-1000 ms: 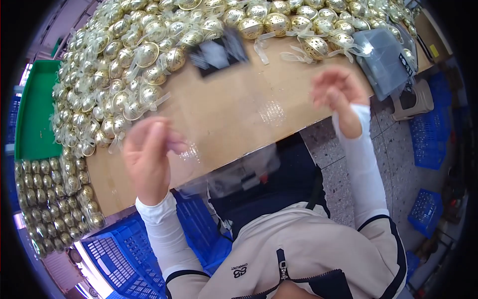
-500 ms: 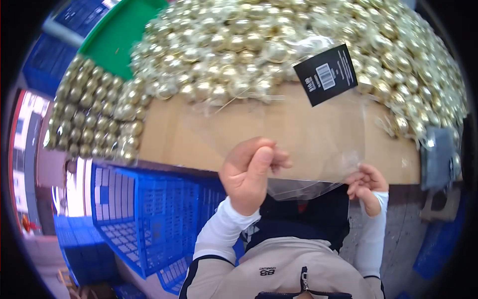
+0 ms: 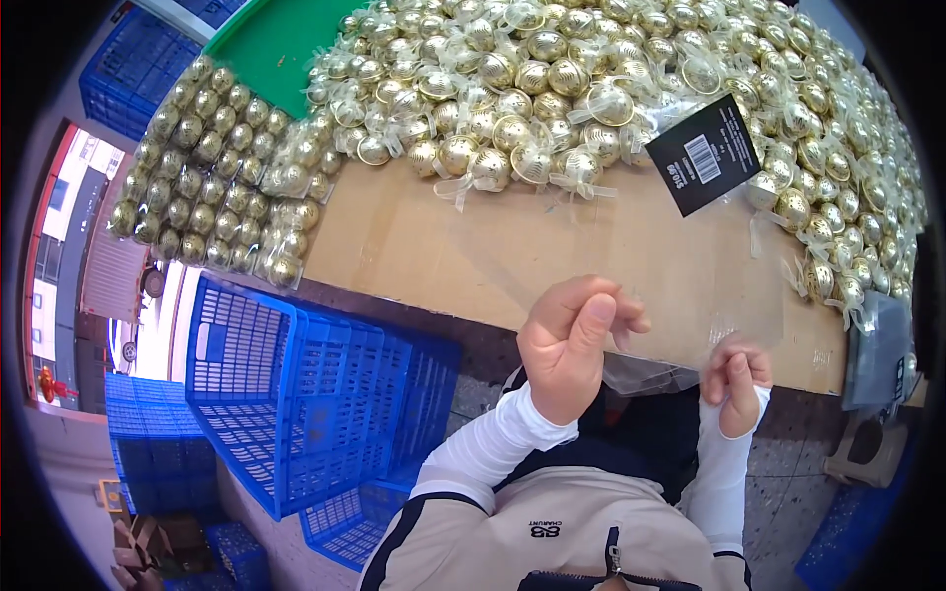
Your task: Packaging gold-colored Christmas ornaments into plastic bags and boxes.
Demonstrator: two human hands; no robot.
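A clear plastic bag [image 3: 690,266] stretches over the table's near edge, its lower end hanging past that edge. At its far end lies a black card [image 3: 690,177] with a white barcode patch, turned at a slant. My left hand [image 3: 576,340] is closed in a pinch on the bag's near left part. My right hand [image 3: 734,379], fingers curled, grips the bag's near right part. Beyond the card, gold egg-like ornaments with sheer ribbons [image 3: 532,118] are heaped across the far side.
Packed rows of gold ornaments [image 3: 212,167] lie at the left, by a green tray [image 3: 271,54]. Cardboard [image 3: 414,231] covers the tabletop. A stack of clear bags [image 3: 877,355] sits at the right edge. Blue crates [image 3: 305,394] stand below left, a beige stool [image 3: 867,453] below right.
The view has shifted, so hands, bag and card appear further right. Both hands keep hold of the bag; the right hand's fingers are more curled.
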